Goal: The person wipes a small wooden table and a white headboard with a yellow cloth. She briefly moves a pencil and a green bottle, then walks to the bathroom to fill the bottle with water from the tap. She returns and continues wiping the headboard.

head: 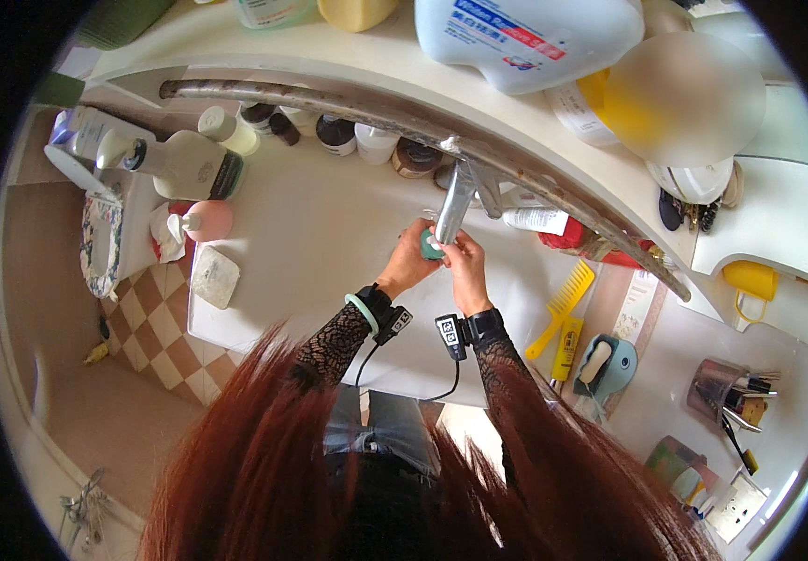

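Observation:
Over the white washbasin [319, 224], both hands meet under the tip of the metal faucet spout [451, 210]. My left hand [405, 261] holds a small round green object [430, 247] with something whitish on its face. What exactly it is cannot be made out. At its right edge are the fingertips of my right hand [468, 270], just below the spout; part of them is hidden, so their grip is unclear. Each wrist wears a black strap with a small cabled device, and a pale green bangle [363, 314] circles the left one.
Bottles and jars [376, 144] line the basin's back, below a rusty metal rail [319, 102]. A pink pump bottle [209, 221] and soap bar [215, 278] stand left. Right are a yellow comb [563, 306], yellow tube [567, 349] and soap dish [607, 365]. A shelf [376, 52] overhangs.

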Action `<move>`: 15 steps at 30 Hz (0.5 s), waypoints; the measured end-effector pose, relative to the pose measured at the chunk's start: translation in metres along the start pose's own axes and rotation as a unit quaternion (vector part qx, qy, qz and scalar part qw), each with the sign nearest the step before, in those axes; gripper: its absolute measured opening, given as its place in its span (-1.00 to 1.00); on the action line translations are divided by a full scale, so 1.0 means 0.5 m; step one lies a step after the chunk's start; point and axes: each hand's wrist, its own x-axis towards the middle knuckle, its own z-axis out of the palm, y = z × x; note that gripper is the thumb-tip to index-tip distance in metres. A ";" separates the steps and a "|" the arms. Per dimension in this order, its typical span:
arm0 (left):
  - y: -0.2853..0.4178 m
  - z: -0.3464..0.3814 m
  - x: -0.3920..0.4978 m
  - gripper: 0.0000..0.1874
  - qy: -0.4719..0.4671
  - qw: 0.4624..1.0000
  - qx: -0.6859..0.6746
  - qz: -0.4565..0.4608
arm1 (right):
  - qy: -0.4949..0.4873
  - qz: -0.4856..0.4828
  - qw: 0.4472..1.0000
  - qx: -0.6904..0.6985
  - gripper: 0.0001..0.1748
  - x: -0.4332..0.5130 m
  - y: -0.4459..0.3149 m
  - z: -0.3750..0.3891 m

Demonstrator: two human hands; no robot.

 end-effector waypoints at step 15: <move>0.014 -0.041 0.046 -0.41 -0.088 0.976 -0.171 -0.099 | 0.031 -0.289 0.906 -0.307 -0.71 0.022 -0.012 0.039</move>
